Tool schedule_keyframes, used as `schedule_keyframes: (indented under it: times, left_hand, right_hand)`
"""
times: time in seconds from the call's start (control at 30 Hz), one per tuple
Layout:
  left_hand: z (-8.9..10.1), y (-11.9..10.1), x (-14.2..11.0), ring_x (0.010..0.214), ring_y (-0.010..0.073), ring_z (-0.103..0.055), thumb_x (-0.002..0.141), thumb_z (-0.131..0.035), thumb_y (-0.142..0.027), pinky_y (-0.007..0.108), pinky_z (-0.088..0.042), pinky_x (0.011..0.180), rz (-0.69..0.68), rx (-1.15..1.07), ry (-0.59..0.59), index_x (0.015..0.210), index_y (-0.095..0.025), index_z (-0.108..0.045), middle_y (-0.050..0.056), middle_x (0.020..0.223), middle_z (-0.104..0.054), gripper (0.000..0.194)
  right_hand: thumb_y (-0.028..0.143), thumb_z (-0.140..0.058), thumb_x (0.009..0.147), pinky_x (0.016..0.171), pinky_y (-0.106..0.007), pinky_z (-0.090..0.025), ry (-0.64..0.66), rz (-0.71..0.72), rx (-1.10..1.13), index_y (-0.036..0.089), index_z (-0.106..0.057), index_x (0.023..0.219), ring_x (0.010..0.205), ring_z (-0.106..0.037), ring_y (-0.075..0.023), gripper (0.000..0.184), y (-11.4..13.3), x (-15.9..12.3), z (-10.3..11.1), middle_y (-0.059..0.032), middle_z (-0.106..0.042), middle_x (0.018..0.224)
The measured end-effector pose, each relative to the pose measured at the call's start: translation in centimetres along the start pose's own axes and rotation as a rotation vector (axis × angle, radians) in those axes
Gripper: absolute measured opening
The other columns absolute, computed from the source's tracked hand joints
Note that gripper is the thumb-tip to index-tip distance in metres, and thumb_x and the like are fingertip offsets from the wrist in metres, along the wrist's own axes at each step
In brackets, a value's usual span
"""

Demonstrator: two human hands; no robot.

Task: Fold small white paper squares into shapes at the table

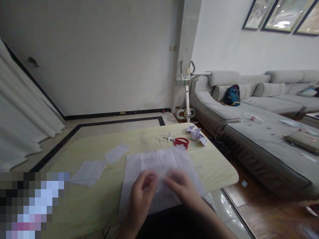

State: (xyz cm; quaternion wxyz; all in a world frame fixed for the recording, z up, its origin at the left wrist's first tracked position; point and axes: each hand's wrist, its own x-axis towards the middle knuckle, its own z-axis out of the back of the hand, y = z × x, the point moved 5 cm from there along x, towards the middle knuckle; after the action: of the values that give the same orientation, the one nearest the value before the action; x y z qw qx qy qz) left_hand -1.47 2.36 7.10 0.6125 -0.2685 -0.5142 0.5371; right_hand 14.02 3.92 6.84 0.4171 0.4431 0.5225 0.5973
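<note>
Your left hand [142, 196] and right hand [183, 187] pinch the paper sheet [159, 166] together; it stretches away beyond your fingertips toward the scissors [181, 142].

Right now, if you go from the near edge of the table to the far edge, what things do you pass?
The person's two hands, left hand and right hand, pressing the big white printed paper sheet → red-handled metal scissors → crumpled white paper ball near the far edge of the pale wooden table.
</note>
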Motion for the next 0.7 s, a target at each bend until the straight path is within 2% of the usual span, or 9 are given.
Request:
schedule_keyframes:
  times: [0.1, 0.2, 0.33, 0.47, 0.7]
  left_hand:
    - [0.4, -0.9, -0.4, 0.089, 0.02, -0.068, 0.087, -0.057, -0.024, 0.031, -0.058, 0.076, -0.284, 0.135, -0.058, 0.099, -0.023, -0.068, 0.006, 0.1, -0.069, 0.017]
    - [0.0, -1.0, -0.9, 0.108, 0.0227, -0.062, 0.09, -0.054, -0.02, 0.037, -0.055, 0.09, -0.416, 0.271, 0.006, 0.115, -0.025, -0.064, 0.008, 0.116, -0.063, 0.027]
    - [-0.5, -0.8, -1.2, 0.115, 0.0248, -0.058, 0.092, -0.052, -0.021, 0.039, -0.053, 0.094, -0.453, 0.345, 0.069, 0.128, -0.023, -0.055, 0.011, 0.125, -0.059, 0.036]
    - [-0.9, -0.7, -1.3, 0.114, 0.0248, -0.06, 0.092, -0.052, -0.022, 0.039, -0.053, 0.096, -0.453, 0.355, 0.122, 0.131, -0.022, -0.052, 0.011, 0.123, -0.062, 0.04]
    - [-1.4, 0.0, -1.3, 0.111, 0.0248, -0.064, 0.092, -0.053, -0.025, 0.04, -0.055, 0.092, -0.44, 0.344, 0.092, 0.127, -0.022, -0.055, 0.01, 0.12, -0.066, 0.035]
  right_hand:
    - [0.043, -0.062, 0.084, 0.057, -0.025, -0.039, -0.076, 0.062, -0.087, 0.018, -0.055, 0.064, 0.061, -0.047, -0.013, 0.032, 0.3, 0.0, 0.3, 0.0025, -0.05, 0.062]
    - [0.04, -0.059, 0.086, 0.059, -0.026, -0.04, -0.108, 0.096, -0.133, 0.019, -0.055, 0.067, 0.063, -0.048, -0.0141, 0.029, 0.3, -0.1, 0.5, 0.0015, -0.052, 0.064]
    - [0.039, -0.059, 0.087, 0.061, -0.026, -0.042, -0.127, 0.101, -0.113, 0.019, -0.057, 0.069, 0.065, -0.051, -0.0148, 0.027, 0.1, -0.2, 0.8, 0.0008, -0.055, 0.066]
    - [0.037, -0.061, 0.086, 0.061, -0.026, -0.043, -0.121, 0.094, -0.053, 0.018, -0.061, 0.077, 0.066, -0.053, -0.0148, 0.021, 0.1, -0.3, 0.8, 0.0, -0.059, 0.07]
    - [0.041, -0.067, 0.082, 0.065, -0.027, -0.047, -0.111, 0.104, 0.02, 0.018, -0.062, 0.076, 0.067, -0.057, -0.0156, 0.024, 0.2, -0.3, 0.6, -0.0008, -0.062, 0.071]
